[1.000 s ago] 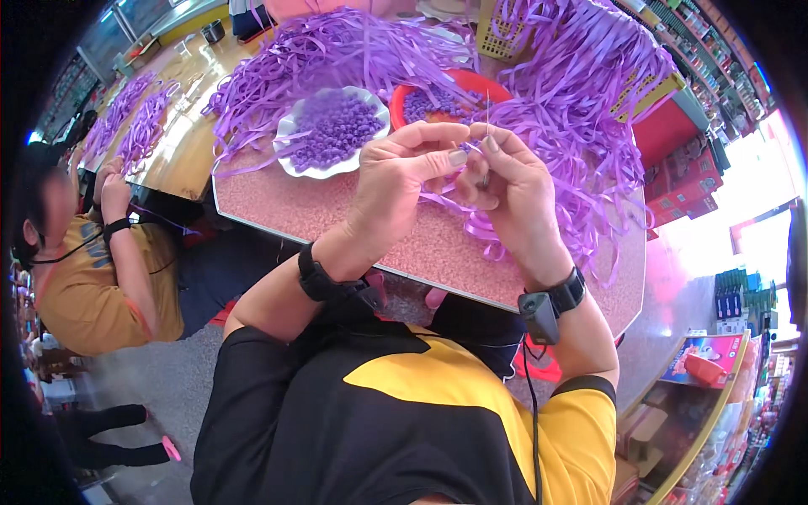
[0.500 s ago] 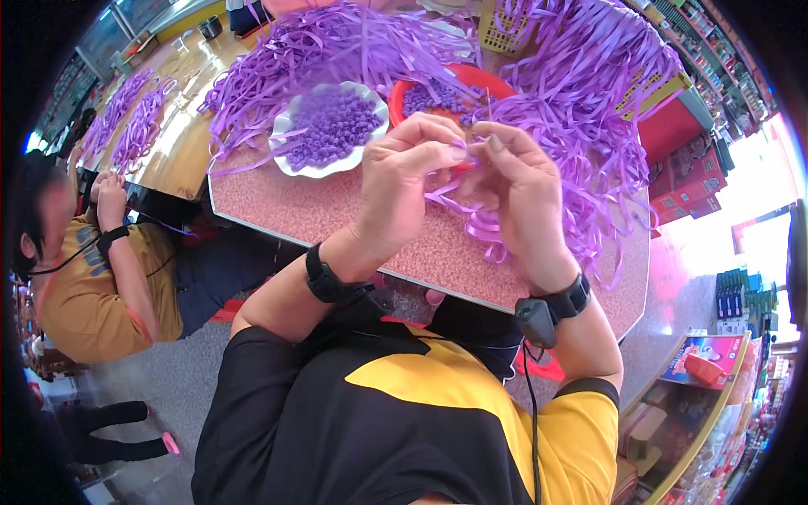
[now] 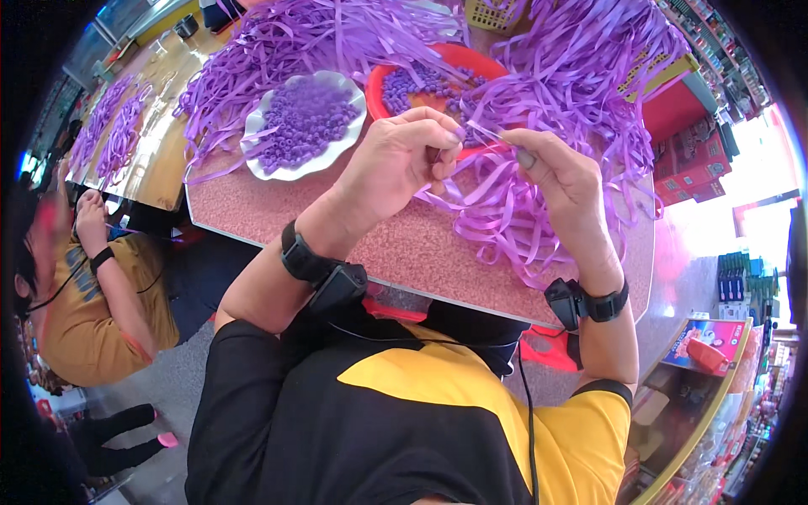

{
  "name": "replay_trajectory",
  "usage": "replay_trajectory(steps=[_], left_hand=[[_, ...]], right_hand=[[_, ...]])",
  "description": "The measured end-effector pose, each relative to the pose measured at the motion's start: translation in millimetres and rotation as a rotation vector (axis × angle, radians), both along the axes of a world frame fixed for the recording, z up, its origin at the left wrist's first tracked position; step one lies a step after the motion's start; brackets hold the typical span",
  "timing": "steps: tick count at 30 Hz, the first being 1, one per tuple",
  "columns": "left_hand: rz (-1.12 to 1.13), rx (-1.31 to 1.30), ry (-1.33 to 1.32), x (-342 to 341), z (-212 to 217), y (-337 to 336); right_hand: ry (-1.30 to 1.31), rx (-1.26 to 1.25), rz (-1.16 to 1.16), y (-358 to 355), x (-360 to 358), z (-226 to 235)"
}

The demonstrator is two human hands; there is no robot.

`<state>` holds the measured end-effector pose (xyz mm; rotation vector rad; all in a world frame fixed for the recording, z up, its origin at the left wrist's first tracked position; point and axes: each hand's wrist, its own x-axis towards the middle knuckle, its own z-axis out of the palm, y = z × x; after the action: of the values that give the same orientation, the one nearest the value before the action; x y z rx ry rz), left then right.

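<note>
Above the pink speckled table [image 3: 387, 240], my left hand [image 3: 408, 156] is closed in a pinch with a small purple piece at its fingertips. Whether that piece is a bead or a ribbon end I cannot tell. To its right, my right hand [image 3: 564, 172] pinches a thin pale strand [image 3: 486, 135] that stretches towards the left fingertips. Loose purple ribbons [image 3: 505, 219] lie below and between my hands. Just beyond them, a red bowl [image 3: 376, 94] holds purple beads [image 3: 404, 88]. More purple beads [image 3: 303, 126] fill a white scalloped dish [image 3: 359, 103] left of my left hand.
Heaps of purple ribbon [image 3: 328, 38] cover the table's far side, near a yellow basket [image 3: 497, 15]. A co-worker in a mustard shirt [image 3: 88, 324] sits at left by a wooden table [image 3: 172, 143]. At lower right stands a glass-fronted display case [image 3: 682, 396].
My hands have moved apart, the right one rightwards, and the pale strand now shows stretched between them. The table and bowls sit slightly further left in view.
</note>
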<state>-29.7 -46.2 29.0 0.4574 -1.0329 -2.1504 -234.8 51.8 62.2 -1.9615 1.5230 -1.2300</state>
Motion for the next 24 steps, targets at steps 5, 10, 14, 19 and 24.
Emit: replay_trajectory(steps=[5, 10, 14, 19, 24], left_hand=[[0.016, -0.017, -0.085, -1.2, -7.6, 0.1], [-0.004, -0.039, -0.142, 2.3, -1.7, 3.6], [-0.010, -0.041, -0.172, 2.1, 1.4, 6.1], [-0.024, 0.002, -0.071, -0.7, -6.8, 5.1], [-0.045, 0.040, -0.078, -1.0, -7.1, 6.5]], right_hand=[[0.071, -0.048, 0.015, -2.4, -0.9, -9.6], [0.159, -0.104, -0.001, -1.7, 0.3, -9.8], [0.206, -0.136, -0.031, -1.1, -0.6, -11.8], [0.214, -0.153, -0.019, -1.5, -2.6, -12.0], [0.176, -0.145, -0.010, -2.2, -3.9, -17.0]])
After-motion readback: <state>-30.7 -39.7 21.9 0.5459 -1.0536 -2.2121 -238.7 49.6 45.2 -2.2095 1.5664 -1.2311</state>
